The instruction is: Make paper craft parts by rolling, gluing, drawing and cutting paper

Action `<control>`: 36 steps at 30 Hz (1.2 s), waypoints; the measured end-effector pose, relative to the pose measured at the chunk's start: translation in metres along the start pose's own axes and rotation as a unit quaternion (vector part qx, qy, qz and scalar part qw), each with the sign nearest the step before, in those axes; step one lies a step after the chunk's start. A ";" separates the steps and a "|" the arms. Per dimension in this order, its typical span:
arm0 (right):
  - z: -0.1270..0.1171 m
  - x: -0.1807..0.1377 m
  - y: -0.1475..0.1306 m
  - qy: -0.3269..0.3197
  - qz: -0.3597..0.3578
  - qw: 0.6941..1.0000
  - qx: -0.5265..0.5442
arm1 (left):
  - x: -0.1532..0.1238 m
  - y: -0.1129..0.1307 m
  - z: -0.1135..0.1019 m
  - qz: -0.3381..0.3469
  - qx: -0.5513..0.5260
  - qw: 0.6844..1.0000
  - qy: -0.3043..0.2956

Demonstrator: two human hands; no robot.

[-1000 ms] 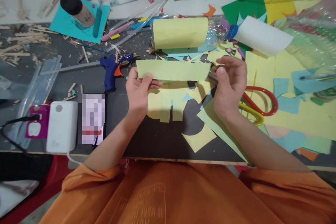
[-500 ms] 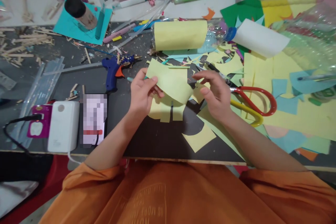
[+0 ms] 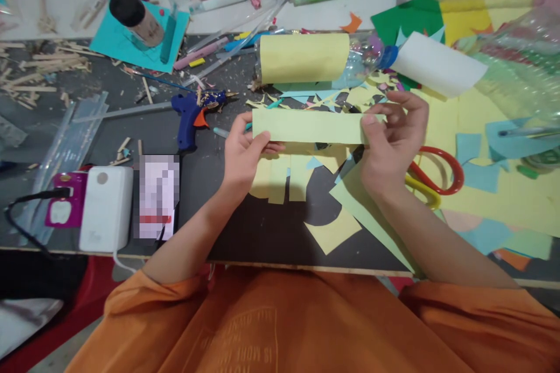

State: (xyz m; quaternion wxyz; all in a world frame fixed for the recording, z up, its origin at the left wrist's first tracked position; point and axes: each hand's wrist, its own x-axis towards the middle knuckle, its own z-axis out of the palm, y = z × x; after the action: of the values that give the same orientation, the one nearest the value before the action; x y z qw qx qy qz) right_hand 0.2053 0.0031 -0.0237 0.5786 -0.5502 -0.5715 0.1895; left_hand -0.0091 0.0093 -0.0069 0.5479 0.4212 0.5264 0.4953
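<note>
At frame centre, the left hand [image 3: 245, 148] and right hand [image 3: 391, 145] pinch opposite ends of a pale-green rectangular paper strip [image 3: 308, 126].

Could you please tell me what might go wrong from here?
The paper strip could crease or buckle, as the left hand and right hand pinch its opposite ends. The right hand might bump the scissors, whose handles lie beside it. The glue gun lies near the left hand; if hot, it might burn it.
</note>
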 end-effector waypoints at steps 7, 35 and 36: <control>-0.012 0.011 -0.013 0.019 -0.065 0.997 -0.049 | -0.001 0.004 0.002 -0.014 -0.007 1.000 -0.022; -0.015 -0.034 -0.027 -0.337 -0.318 0.855 -0.231 | -0.046 0.011 -0.020 0.290 0.596 0.713 -0.229; -0.014 -0.034 -0.027 -0.341 -0.317 0.854 -0.234 | -0.046 0.010 -0.020 0.293 0.599 0.711 -0.223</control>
State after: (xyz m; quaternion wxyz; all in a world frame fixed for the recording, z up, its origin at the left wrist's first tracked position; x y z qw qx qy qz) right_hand 0.1975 -0.0399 -0.0125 0.2308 -0.3596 -0.9035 0.0325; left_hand -0.0282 -0.0353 0.0083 0.1096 0.8926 0.4250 0.1032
